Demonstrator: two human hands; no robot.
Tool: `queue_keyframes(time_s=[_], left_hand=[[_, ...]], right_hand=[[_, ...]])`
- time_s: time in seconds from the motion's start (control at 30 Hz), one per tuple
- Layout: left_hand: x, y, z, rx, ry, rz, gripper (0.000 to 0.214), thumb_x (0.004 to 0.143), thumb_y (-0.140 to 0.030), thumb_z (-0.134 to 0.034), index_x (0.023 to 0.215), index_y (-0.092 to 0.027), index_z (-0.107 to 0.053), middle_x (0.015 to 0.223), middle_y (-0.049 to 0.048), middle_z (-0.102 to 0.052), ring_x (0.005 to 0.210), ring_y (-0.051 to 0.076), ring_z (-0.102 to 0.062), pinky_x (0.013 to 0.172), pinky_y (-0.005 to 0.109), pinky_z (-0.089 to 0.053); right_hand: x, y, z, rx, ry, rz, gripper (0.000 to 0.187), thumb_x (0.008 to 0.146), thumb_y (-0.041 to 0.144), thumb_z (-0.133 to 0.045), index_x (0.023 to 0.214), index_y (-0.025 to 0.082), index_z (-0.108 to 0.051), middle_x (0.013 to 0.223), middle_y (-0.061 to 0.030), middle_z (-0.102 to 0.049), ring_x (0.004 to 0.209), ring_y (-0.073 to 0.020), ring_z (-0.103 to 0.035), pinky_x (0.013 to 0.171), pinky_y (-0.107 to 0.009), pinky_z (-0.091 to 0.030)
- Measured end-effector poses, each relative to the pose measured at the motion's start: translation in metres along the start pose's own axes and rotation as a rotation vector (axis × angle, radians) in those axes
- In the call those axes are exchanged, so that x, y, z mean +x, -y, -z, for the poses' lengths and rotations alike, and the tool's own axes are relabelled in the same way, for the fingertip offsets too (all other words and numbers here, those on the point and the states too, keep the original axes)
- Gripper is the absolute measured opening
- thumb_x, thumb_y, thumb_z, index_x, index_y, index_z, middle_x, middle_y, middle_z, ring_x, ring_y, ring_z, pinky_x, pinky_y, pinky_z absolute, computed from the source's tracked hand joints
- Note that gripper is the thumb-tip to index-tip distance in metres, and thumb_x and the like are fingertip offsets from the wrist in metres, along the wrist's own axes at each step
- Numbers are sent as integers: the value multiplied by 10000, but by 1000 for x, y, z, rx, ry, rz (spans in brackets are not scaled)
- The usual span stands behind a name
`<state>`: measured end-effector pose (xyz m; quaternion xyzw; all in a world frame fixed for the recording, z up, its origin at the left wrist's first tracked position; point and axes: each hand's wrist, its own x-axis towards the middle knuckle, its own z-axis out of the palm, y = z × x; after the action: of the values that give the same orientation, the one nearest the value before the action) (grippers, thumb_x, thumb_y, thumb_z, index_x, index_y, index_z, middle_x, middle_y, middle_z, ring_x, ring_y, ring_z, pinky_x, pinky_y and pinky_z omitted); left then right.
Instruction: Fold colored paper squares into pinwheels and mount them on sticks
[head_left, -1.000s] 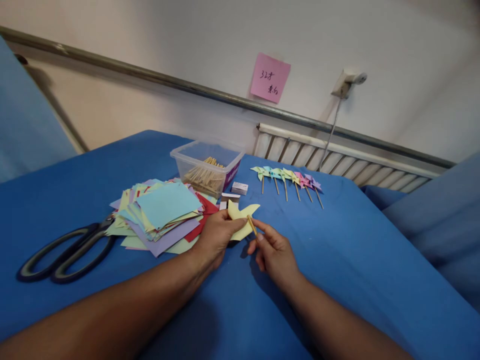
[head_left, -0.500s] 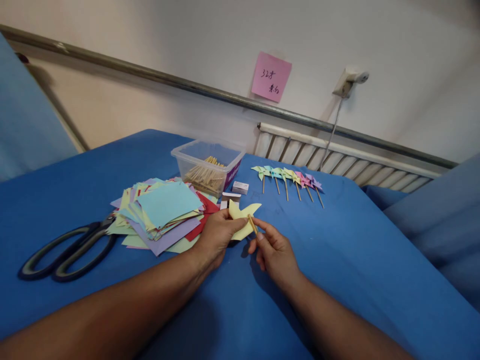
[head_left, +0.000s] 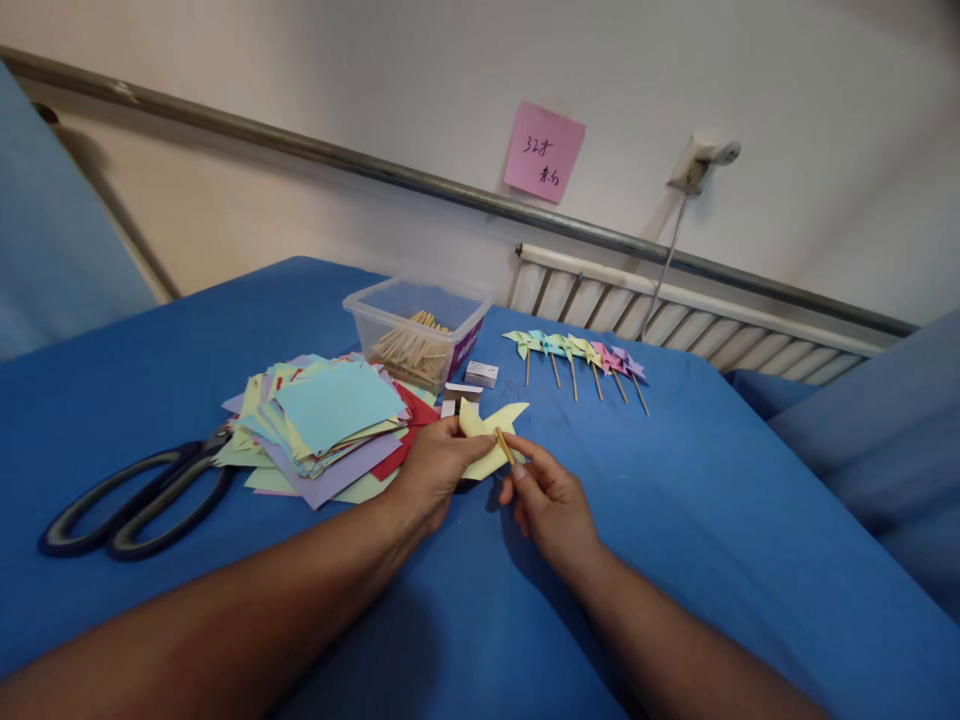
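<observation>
My left hand [head_left: 437,462] is closed on a yellow paper pinwheel [head_left: 489,467], thumb on its near face. Between the thumb and fingers of my right hand [head_left: 551,500] is a short wooden stick [head_left: 504,445], its upper end against the pinwheel's middle. Whether stick and paper are joined I cannot tell. Just beyond my left hand stands a small open box [head_left: 459,394], with a second small white box [head_left: 481,375] behind it. Left of my hands lies a loose stack of coloured paper [head_left: 337,410], blue on top.
Large scissors [head_left: 157,495] lie at the left, their blades under the paper. A clear plastic tub [head_left: 465,350] holds many wooden sticks [head_left: 412,347]. Several finished pinwheels [head_left: 574,350] lie in a row at the back right of the blue cloth [head_left: 712,540], near a radiator [head_left: 622,300].
The yellow pinwheel has turned or tilted very slightly, its right blade a little further right. Both hands keep nearly the same place and grip.
</observation>
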<state>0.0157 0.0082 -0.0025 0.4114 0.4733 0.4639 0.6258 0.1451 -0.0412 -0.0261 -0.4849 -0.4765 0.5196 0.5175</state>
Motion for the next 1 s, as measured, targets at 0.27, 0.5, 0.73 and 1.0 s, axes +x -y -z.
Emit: queue_keyframes(time_s=[0.27, 0.5, 0.73, 1.0], left_hand=[[2, 0, 0, 27, -28, -1, 245, 554, -234, -758, 741, -121, -646, 640, 45, -677, 552, 169, -611, 515, 255, -431], [1, -2, -1, 36, -56, 13, 271, 540, -260, -772, 740, -130, -643, 632, 36, -672, 553, 166, -610, 511, 250, -422], [-1, -4, -2, 80, -60, 6, 237, 568, -222, -730, 764, -122, -640, 629, 26, -660, 549, 155, -597, 518, 249, -420], [3, -1, -1, 76, -71, 13, 276, 534, -262, -769, 735, -121, -646, 626, 30, -660, 543, 152, -589, 505, 244, -410]], right_hand=[[3, -5, 4, -100, -14, 36, 463, 849, 420, -560, 1247, 185, -596, 591, 42, -569, 380, -47, -356, 373, -174, -293], [1, -3, 3, -100, -48, 31, 460, 829, 422, -579, 1216, 176, -620, 579, 40, -573, 382, -51, -356, 375, -183, -284], [3, -2, 3, -48, -60, 10, 482, 809, 417, -596, 1213, 155, -617, 564, 46, -562, 371, -48, -343, 369, -184, -278], [3, -5, 5, -93, -57, 37, 468, 817, 405, -592, 1218, 165, -624, 575, 40, -573, 390, -51, -359, 394, -189, -291]])
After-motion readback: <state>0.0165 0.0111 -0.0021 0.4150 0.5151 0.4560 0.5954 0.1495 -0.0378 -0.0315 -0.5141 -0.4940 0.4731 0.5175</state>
